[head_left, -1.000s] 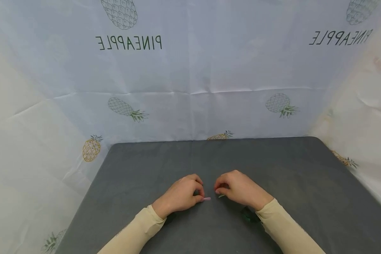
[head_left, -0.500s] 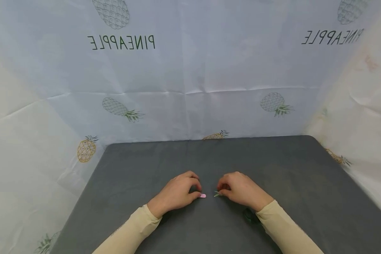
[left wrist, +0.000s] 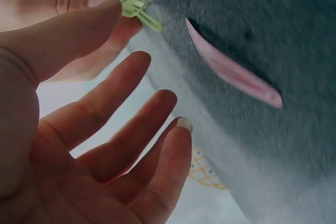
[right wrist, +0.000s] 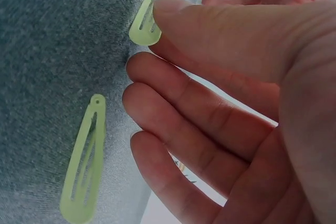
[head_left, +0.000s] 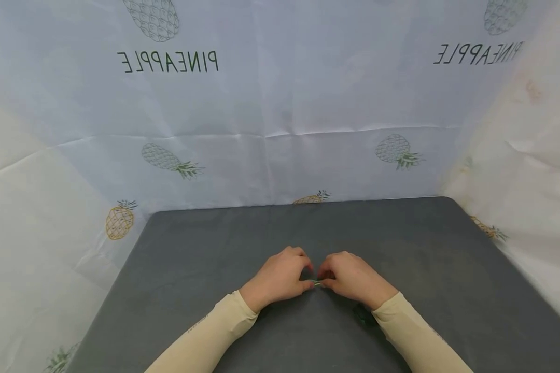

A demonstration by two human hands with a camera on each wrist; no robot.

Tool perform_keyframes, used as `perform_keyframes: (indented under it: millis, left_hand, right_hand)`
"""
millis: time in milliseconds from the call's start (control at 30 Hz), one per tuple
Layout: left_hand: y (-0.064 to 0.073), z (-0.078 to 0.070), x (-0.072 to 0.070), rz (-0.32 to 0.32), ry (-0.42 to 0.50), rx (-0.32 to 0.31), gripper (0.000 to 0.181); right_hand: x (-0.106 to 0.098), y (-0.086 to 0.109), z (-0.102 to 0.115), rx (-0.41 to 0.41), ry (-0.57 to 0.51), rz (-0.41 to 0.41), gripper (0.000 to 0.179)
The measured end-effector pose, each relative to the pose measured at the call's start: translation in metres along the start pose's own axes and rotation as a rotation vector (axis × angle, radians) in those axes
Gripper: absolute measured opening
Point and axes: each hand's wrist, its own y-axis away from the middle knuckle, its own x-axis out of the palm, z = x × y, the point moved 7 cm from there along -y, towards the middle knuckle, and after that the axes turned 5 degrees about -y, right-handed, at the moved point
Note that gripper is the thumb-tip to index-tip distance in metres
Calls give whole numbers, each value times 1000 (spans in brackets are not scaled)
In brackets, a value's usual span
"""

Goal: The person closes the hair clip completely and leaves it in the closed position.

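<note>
My right hand (head_left: 354,275) pinches a pale green snap hair clip (right wrist: 144,36) between thumb and forefinger; its narrow end runs out of the right wrist view at the top. My left hand (head_left: 280,275) meets it from the left, thumb and forefinger at the same clip; whether they grip or only touch it is unclear. Its other fingers spread loosely. A pink hair clip (left wrist: 233,73) lies on the table by the left hand, hidden in the head view. Below my right fingers, a second pale green hair clip (right wrist: 79,212) lies on the table.
The dark grey table (head_left: 224,233) has rounded far corners. Behind it hangs a white cloth (head_left: 261,93) printed with pineapples, and more cloth stands along both sides. A small dark object (head_left: 365,314) sits beside my right wrist.
My left hand has left the pink hair clip on the table and moved right to the green clip in my right hand. The right hand stays nearly in place. The head view has shifted slightly.
</note>
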Motion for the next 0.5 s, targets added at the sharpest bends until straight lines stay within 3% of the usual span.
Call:
perform_keyframes:
  millis: [500]
  left_hand:
    - [-1, 1, 9, 25, 17, 8, 23]
  right_hand:
    - [5, -4, 3, -13, 56, -42, 12]
